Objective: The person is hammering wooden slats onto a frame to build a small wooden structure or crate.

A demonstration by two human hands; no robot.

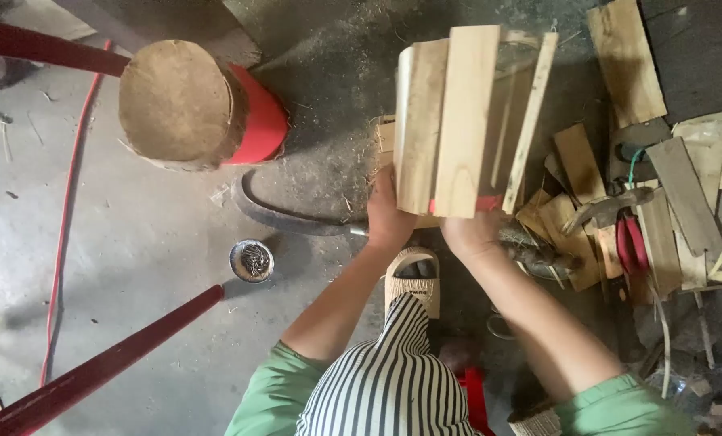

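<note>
Overhead, both hands grip the lower end of a pale slatted wooden crate [466,121] held upright above the dusty concrete floor [135,266]: the left hand [388,220] clasps its left corner, the right hand [470,234] its underside. Loose wood offcuts [619,64] and a hammer [607,208] lie right; a small round tin of nails [252,260] sits left.

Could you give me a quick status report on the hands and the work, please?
Both hands, left hand and right hand, gripping slatted wooden crate. Crate raised off floor. Scrap boards piled right.
</note>
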